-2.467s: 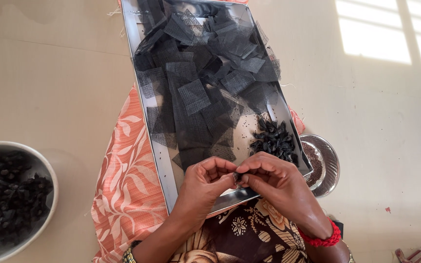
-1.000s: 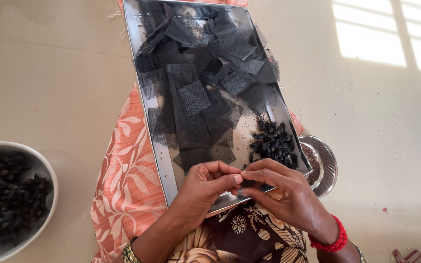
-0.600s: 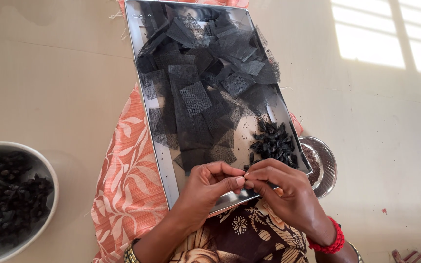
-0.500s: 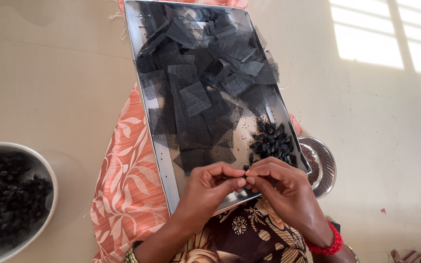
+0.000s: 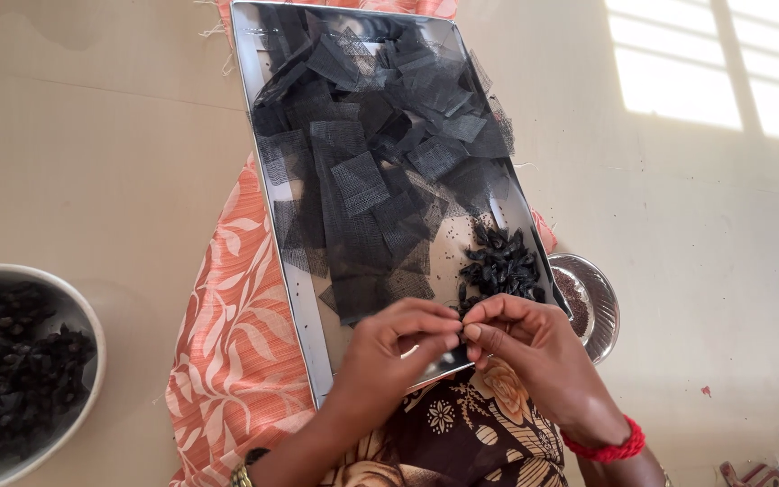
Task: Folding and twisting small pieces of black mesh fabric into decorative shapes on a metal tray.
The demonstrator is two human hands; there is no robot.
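Head view, left hand and right hand with fingertips pinched together on something too small to identify, over near edge of metal tray, black mesh squares spread across tray, pile of dark pieces just beyond right hand, bowl of dark pieces well apart at left.

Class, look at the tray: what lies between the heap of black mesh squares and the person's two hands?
In the head view, a small pile of dark pods lies there on the tray, nearest the right hand.

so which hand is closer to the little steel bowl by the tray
Right. The right hand sits just left of the small steel bowl, nearly at its rim. The left hand is farther off, on the other side of the right hand, over the tray.
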